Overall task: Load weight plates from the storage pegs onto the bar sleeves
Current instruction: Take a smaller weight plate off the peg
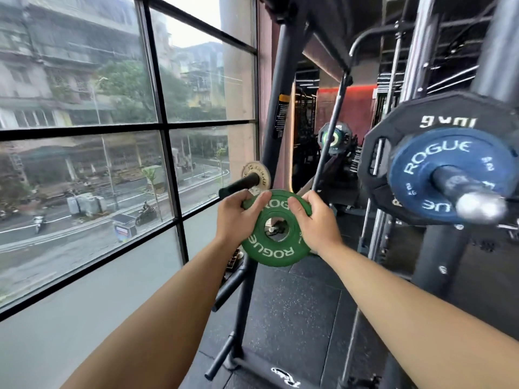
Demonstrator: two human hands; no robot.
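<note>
**Head view: plate in transit between storage and bar.** The person is holding a green plate (261,248) upright in mid-air, just below and in front of the storage peg (241,184). The left hand (236,217) is gripping the plate's upper left rim, with its fingers (258,200) curling over the printed face. The right hand (317,220) is gripping the right rim in the same manner. The plate is touching neither the peg nor the bar sleeve (460,186), which is standing well apart to the right.

**Progress.** The sleeve is already carrying a large black plate (393,130) and, outside it, a blue plate (421,175). A small pale plate (250,167) is sitting on the peg behind the hands. The task therefore appears to be partly done. The green plate is off storage and waiting to be carried across and slid on outside the blue one. Whether the pale plate is meant to follow, and how the bar's far end is loaded, cannot be told.

**Surroundings.** Dark rubber floor (295,304) is running beneath the storage stand. A black-framed window (84,108) on the left is showing a street, and black rack uprights (278,80) are rising ahead.
</note>
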